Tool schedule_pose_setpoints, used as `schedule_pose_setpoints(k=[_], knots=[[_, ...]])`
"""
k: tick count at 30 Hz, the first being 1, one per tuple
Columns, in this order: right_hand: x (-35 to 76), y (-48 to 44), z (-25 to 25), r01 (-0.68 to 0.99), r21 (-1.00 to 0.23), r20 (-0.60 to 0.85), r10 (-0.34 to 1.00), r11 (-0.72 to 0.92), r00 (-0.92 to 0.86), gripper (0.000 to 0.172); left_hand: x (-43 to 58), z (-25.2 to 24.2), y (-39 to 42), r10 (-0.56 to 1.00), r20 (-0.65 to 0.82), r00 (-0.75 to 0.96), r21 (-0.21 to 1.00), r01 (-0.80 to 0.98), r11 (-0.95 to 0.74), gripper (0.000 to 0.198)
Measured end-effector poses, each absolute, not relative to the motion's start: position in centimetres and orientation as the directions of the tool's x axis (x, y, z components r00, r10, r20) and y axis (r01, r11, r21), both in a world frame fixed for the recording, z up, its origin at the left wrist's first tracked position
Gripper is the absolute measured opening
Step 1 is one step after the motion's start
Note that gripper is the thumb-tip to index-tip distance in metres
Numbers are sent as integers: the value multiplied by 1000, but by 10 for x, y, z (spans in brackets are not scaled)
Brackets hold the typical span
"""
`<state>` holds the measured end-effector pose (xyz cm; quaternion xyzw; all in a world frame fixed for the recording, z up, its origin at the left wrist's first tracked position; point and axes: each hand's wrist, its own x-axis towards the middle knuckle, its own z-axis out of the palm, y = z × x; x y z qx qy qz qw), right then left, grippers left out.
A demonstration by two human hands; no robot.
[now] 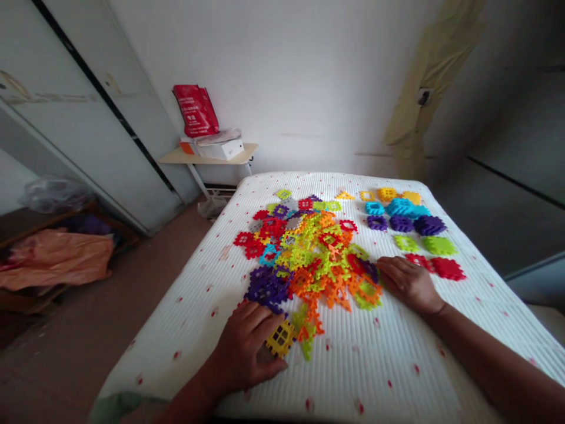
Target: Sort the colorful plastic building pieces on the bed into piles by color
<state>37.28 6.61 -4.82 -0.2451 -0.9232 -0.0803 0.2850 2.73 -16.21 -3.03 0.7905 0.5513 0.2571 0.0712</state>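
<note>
A heap of flat plastic interlocking tiles in red, purple, yellow, orange, green and blue lies on a white ribbed bedspread. My left hand rests at the heap's near edge, fingers closed on a yellow square tile. My right hand lies on the bed at the heap's right edge, fingers curled over tiles; what it grips is hidden. To the right sit sorted stacks: yellow, blue, purple, green and red tiles.
A small side table with a white box and a red bag stands against the far wall. A white wardrobe lines the left side. Orange cloth lies on the floor at the left.
</note>
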Motion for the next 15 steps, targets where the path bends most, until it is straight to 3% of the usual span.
schedule_pose_setpoints(k=[4,7,11,13,15], knots=[[368,65,-48,499,15,559,406,867,-723,21,29,-44,-166,907,364,210,336,879,-338,50],[367,64,-47,501,20,572,401,865,-715,20,29,-48,-165,882,459,106,377,876,-301,48],[364,62,-44,495,-7,590,403,869,-700,20,36,-41,-154,861,471,-193,661,723,-199,45],[362,62,-42,496,-7,593,404,868,-697,20,43,-31,-143,864,332,-378,849,519,-99,50],[362,61,-42,501,6,586,403,865,-703,20,50,-19,-129,862,172,-477,957,290,-31,52]])
